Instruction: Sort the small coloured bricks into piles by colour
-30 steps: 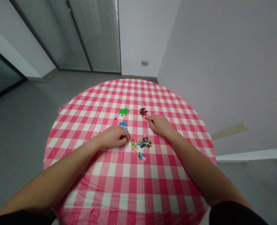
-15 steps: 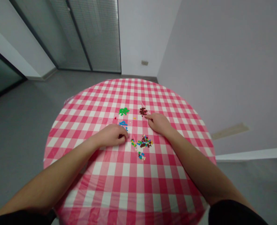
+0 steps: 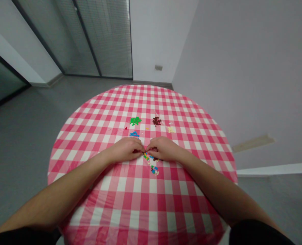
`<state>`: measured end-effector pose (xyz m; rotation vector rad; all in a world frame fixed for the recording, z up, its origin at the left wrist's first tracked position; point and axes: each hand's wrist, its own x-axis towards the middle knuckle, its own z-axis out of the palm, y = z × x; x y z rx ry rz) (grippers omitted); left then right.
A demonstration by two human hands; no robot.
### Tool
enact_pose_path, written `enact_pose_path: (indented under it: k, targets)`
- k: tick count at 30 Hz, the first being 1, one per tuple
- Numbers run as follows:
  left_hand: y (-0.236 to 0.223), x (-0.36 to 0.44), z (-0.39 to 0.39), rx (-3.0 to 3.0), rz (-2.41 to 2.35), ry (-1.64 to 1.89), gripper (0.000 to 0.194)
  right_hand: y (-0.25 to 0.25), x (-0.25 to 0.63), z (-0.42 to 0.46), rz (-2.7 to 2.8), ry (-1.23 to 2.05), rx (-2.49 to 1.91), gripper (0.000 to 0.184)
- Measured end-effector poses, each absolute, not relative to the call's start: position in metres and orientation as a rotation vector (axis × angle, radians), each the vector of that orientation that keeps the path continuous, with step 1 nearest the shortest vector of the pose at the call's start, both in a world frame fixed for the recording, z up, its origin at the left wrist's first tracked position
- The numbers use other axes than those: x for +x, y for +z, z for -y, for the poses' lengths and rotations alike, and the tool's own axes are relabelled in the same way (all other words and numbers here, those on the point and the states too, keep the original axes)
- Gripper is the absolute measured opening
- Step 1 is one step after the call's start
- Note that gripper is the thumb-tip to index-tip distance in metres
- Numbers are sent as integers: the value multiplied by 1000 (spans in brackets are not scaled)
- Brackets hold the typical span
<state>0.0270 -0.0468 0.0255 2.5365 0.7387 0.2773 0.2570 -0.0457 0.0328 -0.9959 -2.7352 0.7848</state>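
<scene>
Table (image 3: 140,204): broad bare cloth between left forearm (image 3: 61,190) and right forearm (image 3: 213,185), from near edge up to small mixed cluster (image 3: 154,170). Beyond that, blocked: left hand (image 3: 126,149) and right hand (image 3: 165,149) nearly meet at fingertips over mixed pieces (image 3: 146,157); actual contact unclear. From far edge, lane runs between green pile (image 3: 135,120) and brown pile (image 3: 156,121); yellow piece (image 3: 147,128) lies in it. Side approaches: open cloth, left edge to blue pile (image 3: 134,134), right edge to cream pile (image 3: 171,129). Piles low, passable from above.
</scene>
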Motion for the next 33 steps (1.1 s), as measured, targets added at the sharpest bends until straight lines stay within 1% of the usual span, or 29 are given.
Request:
enact_pose_path:
  k: [6,9,11,14,19,25,27,30,33]
  targets:
    - [35,23,44,2484,-857,257,14,28,253,45,2733,693,-991,20]
    - [36,20,42,2452,-833,247,17,26,249,45,2811,648,-920,20]
    - [35,18,41,2448,-825,237,16,25,247,45,2833,623,-901,20]
    - [34,17,40,2457,-841,217,14,28,244,47,2857,549,-934,22]
    - [37,13,40,2445,-903,163,18,34,241,52,2929,435,-994,27]
    - [39,12,40,2452,-916,88,13,32,235,56,2942,457,-971,20]
    - [39,12,40,2455,-918,88,13,31,233,56,2933,458,-976,20]
    - [40,13,40,2445,-910,103,16,34,236,53,2884,413,-1086,23]
    - [41,13,41,2436,-901,105,20,40,252,43,2710,337,-1331,26]
